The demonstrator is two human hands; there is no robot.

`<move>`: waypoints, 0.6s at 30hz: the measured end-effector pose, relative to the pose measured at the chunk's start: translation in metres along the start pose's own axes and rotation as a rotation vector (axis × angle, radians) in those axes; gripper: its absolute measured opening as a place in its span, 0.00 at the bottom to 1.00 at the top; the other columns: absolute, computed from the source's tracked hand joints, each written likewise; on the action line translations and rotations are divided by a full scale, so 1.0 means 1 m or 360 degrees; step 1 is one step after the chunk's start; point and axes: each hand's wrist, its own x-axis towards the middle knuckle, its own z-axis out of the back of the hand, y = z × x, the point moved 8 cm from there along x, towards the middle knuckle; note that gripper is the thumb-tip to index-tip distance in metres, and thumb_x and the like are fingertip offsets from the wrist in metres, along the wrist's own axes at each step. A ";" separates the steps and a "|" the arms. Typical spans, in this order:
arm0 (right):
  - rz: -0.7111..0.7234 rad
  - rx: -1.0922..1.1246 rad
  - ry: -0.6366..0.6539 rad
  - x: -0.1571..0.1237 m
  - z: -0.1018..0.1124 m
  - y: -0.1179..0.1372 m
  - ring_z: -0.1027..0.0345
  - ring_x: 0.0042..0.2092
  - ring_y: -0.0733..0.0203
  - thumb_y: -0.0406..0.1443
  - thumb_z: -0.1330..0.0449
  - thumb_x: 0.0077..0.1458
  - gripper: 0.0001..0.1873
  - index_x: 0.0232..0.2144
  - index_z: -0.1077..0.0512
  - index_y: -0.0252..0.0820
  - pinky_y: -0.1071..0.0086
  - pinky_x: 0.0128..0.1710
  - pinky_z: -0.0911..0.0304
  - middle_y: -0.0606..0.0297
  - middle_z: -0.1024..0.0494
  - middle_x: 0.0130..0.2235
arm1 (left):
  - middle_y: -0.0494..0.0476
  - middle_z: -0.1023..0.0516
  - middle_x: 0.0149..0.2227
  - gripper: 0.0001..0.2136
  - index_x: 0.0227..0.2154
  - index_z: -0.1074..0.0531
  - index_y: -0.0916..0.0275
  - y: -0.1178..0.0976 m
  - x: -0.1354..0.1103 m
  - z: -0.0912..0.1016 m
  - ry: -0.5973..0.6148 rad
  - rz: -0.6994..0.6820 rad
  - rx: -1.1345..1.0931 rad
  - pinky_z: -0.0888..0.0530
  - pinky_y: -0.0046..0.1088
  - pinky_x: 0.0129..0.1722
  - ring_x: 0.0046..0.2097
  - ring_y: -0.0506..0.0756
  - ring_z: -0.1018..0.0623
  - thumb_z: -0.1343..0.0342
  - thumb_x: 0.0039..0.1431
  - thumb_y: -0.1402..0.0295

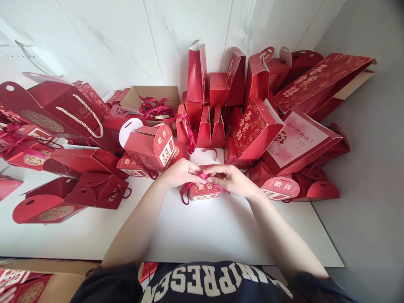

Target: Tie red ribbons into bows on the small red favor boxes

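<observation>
A small red gift box with pale lettering lies in front of me on the white table. Across its top runs a crimson ribbon, bunched into a bow or knot between my hands. My left hand comes from the left with its fingers closed on the ribbon. From the right, my right hand pinches the ribbon between thumb and fingers. One ribbon tail and a dark red cord hang over the box's left side. My fingers hide part of the knot.
Red gift boxes crowd the left, including one with a rope handle. Upright red boxes stand at the back beside a cardboard box of ribbons. More boxes sit right, near the grey wall. The white table ends before my body.
</observation>
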 end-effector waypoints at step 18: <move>0.0017 -0.0339 -0.0240 -0.002 0.009 -0.001 0.35 0.34 0.61 0.41 0.38 0.57 0.08 0.35 0.28 0.44 0.67 0.36 0.39 0.64 0.25 0.35 | 0.59 0.17 0.32 0.12 0.34 0.19 0.66 -0.001 -0.003 0.001 -0.0092 -0.0122 0.0089 0.23 0.28 0.39 0.35 0.55 0.18 0.40 0.57 0.61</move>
